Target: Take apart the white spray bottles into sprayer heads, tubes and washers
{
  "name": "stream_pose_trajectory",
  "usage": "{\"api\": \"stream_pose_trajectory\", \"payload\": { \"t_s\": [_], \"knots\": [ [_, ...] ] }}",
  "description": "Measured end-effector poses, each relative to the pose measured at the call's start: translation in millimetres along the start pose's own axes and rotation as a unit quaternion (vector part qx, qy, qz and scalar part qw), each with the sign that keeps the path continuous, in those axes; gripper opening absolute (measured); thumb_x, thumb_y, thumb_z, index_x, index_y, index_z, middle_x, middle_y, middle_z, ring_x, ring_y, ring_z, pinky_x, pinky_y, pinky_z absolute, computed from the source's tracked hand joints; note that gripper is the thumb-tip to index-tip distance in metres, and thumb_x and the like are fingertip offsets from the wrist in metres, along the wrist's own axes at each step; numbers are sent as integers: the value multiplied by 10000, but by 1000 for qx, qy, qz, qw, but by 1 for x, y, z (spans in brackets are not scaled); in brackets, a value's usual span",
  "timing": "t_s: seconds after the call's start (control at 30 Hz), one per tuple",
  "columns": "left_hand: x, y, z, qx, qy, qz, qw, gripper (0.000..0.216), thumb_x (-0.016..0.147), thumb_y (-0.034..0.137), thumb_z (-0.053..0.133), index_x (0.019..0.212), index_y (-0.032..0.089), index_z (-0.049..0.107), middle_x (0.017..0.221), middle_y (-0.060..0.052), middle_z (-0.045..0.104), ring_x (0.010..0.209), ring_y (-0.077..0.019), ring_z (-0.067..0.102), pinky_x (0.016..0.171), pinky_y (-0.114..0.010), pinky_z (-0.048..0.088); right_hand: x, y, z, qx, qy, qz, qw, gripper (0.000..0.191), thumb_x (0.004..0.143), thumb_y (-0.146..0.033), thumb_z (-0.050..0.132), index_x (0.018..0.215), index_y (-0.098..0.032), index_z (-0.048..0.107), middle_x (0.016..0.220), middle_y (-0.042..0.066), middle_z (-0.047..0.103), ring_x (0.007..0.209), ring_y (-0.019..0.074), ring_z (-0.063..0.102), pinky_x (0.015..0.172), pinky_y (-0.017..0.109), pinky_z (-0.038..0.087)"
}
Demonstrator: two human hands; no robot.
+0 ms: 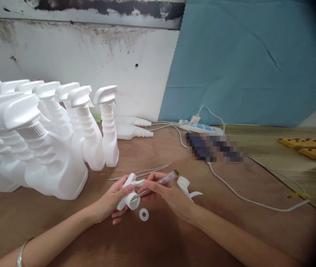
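Observation:
My left hand (112, 200) is closed around a white trigger sprayer head (130, 193), held just above the brown table. My right hand (166, 193) pinches a clear pen-like tool (163, 180) whose tip points into the sprayer's cap. A small white ring (143, 214) lies on the table right below both hands. A second sprayer head (187, 187) lies just behind my right hand. Thin clear tubes (146, 172) rest on the table beyond my hands.
Several white spray bottles with trigger heads (49, 148) stand in rows at the left. Two headless bottles (132, 128) lie by the wall. A white power strip (202, 128) and its cable (252, 202) run across the right side. Yellow objects (308, 146) lie far right.

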State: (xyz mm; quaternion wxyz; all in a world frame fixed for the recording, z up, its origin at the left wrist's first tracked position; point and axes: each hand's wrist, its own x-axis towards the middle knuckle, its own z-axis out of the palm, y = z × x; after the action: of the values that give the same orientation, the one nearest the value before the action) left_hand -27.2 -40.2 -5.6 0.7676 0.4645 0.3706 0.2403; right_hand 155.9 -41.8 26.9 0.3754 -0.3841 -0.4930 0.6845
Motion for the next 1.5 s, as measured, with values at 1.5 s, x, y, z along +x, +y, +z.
{"api": "stream_pose_trajectory", "payload": {
  "t_s": [1.5],
  "knots": [
    [-7,-12,9,90,96,206,970,279,882,358,420,1102,192,373,690,30,524,639,-108,515,676,-247,415,-16,1,-4,-251,115,-75,958,227,840,-389,469,846,-188,574,750,-21,588,555,77,439,527,213,327]
  ]
}}
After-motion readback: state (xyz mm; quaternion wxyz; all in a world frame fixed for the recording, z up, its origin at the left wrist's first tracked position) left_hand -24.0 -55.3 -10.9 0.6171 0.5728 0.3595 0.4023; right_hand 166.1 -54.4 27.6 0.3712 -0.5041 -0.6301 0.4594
